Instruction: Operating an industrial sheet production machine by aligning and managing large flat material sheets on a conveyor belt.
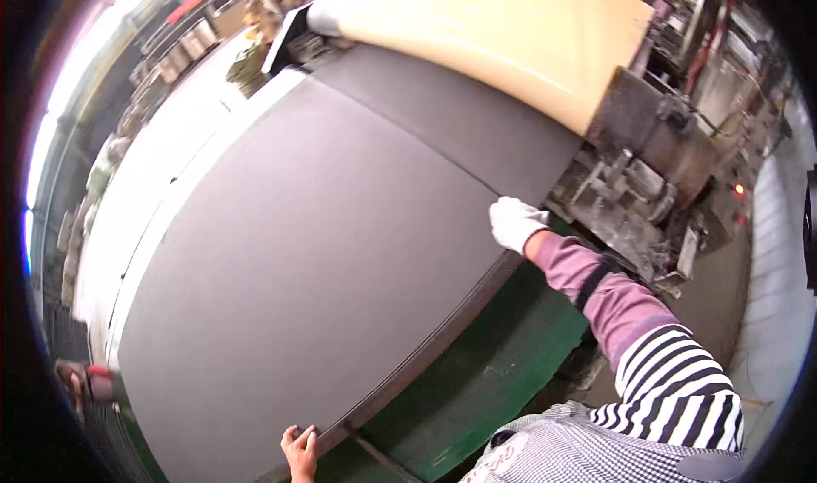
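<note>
A broad dark grey sheet (323,228) stretches across the view, with a thin seam running over its far part. At its right edge, by the end of that seam, my right hand (516,224) in a white glove is closed on the sheet's margin; its fingertips are partly hidden. My left hand (299,454), bare, is at the near edge of the same sheet, low in the view. Its bent fingers come over the border, and the underside of the grip cannot be seen.
A large cream roller (502,32) spans the far end above the sheet. Grimy machine parts (638,181) stand on the right. Below the near edge lies a green panel (477,372). At the far left, another person's hand (75,381) is beside the sheet.
</note>
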Motion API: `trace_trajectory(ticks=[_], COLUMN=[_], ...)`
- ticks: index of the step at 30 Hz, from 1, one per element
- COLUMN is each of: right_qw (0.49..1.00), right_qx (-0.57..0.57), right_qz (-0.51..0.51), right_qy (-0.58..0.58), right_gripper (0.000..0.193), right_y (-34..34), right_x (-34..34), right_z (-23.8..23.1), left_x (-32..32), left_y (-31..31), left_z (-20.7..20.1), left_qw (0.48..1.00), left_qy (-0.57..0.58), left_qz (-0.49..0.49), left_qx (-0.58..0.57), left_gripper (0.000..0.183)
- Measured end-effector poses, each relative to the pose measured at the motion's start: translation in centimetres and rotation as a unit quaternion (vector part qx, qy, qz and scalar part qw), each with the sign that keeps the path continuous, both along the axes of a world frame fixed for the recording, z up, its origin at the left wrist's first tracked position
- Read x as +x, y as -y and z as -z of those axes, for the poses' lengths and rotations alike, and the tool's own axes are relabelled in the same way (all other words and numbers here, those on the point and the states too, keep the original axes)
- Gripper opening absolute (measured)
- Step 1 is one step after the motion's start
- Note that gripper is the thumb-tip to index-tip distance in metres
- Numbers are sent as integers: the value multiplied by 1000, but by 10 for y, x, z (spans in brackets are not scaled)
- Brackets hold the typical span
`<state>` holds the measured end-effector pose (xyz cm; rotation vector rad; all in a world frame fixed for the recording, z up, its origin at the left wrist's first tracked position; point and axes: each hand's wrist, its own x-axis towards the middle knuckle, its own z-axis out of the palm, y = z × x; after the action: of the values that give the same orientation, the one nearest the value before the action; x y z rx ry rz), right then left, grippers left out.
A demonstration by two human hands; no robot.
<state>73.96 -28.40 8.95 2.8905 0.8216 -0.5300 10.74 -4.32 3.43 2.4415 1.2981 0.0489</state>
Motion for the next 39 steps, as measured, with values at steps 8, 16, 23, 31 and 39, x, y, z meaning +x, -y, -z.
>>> trace_trajectory(ticks=[8,16,23,31,39], right_qw=[987,896,773,916,877], right_qx=[19,404,592,-210,-228], right_qz=[153,-120,-143,-60,155], right_qy=[-40,139,-176,-337,-395], right_gripper=[62,38,26,38,41], right_y=[37,91,169,409,532], right_x=[88,21,-175,-255,-386], right_z=[-1,14,-6,74,119], left_x=[111,270,325,93,78], left_y=[15,94,108,27,4], left_z=[14,-32,2,41,66], left_qw=[940,984,975,952,933], left_qy=[-38,-77,54,-213,-6], left_qz=[331,148,207,75,290], left_qx=[73,-65,-59,205,210], left_gripper=[32,35,49,36,38])
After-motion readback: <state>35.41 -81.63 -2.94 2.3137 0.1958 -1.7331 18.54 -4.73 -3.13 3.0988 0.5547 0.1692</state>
